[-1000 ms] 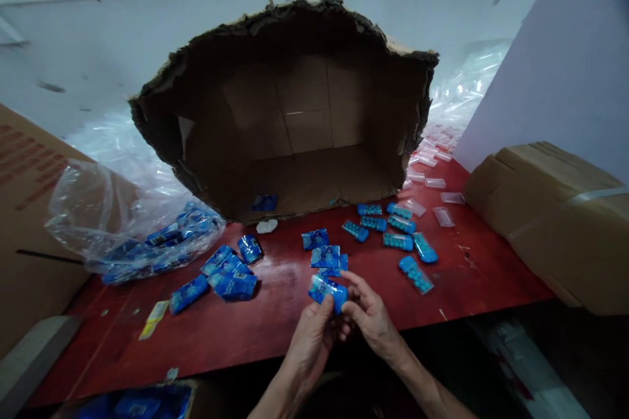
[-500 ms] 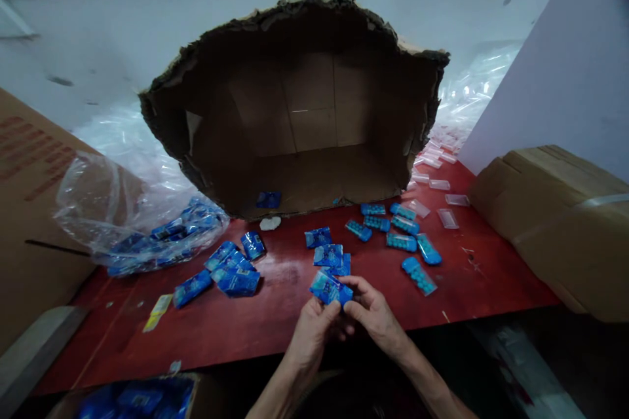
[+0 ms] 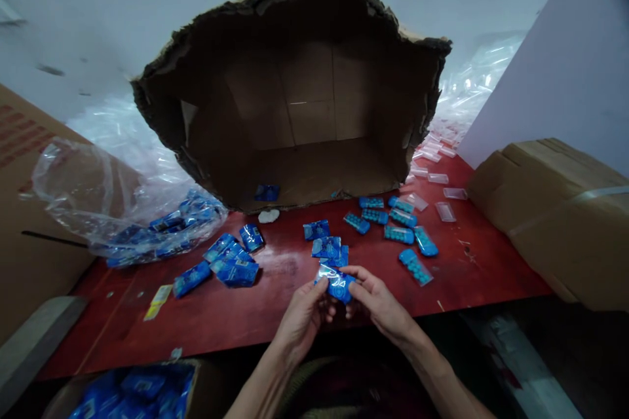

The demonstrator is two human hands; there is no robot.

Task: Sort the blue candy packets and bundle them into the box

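Note:
A small blue printed packet [image 3: 338, 284] with a shiny clear part is held near the table's front edge. My left hand [image 3: 305, 314] pinches its left side, and my right hand [image 3: 377, 298] grips its right side. Just beyond it lie a few flat blue packets [image 3: 326, 247]. To the right are several clear cases with blue caps and blue balls inside [image 3: 399, 234]. Another group of blue packets [image 3: 234, 260] rests to the left. The undersides of my fingers are partly hidden.
A torn-open cardboard box [image 3: 314, 124] stands at the back of the red table [image 3: 285, 304]. On the left, a clear plastic bag [image 3: 98, 209] holds blue packets. Clear empty cases [image 3: 445, 211] lie right, beside a brown carton [image 3: 550, 209]. Below, an open box contains blue packets [image 3: 137, 393].
The packet has turned in my hands and now lies flatter. My left hand has shifted to its left side, farther from my right hand. The whole view has tilted slightly.

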